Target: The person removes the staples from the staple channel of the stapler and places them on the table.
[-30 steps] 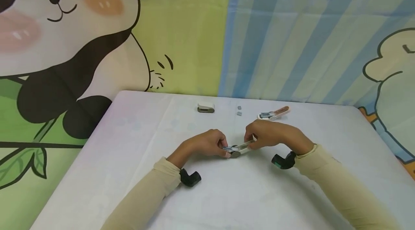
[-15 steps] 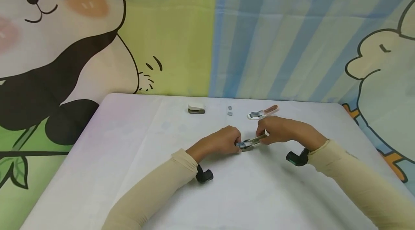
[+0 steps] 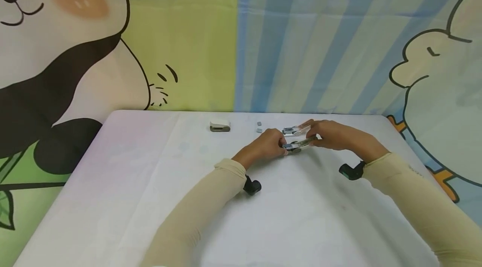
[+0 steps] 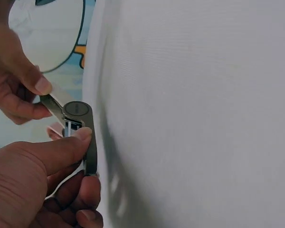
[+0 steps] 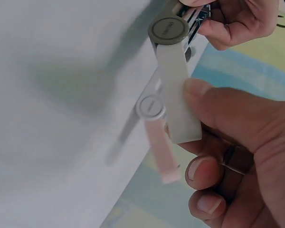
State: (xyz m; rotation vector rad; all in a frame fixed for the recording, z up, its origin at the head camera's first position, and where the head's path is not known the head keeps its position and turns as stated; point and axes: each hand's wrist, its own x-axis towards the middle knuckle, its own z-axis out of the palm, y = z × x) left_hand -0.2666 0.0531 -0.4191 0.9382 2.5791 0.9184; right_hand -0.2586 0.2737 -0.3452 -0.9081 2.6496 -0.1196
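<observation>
Both hands hold an opened stapler (image 3: 295, 146) over the far part of the table; it has a grey base and a white top arm (image 5: 175, 90). My left hand (image 3: 266, 145) pinches its grey base end, thumb at the metal staple channel (image 4: 72, 129). The white arm's free end is between the thumb and fingers of my right hand (image 3: 331, 134). Just beyond lies a second opened stapler (image 3: 290, 131), white with a pink arm (image 5: 160, 154), partly hidden by the right hand in the head view.
A shut white and grey stapler (image 3: 220, 126) sits near the table's back edge. Two small grey staple pieces (image 3: 259, 124) lie to its right. The white-covered table (image 3: 180, 187) meets a cartoon-printed curtain (image 3: 203, 49) at the back.
Both hands have carried the opened stapler away from the body toward the back of the table, close to the pink-armed stapler. The head view has turned to the right.
</observation>
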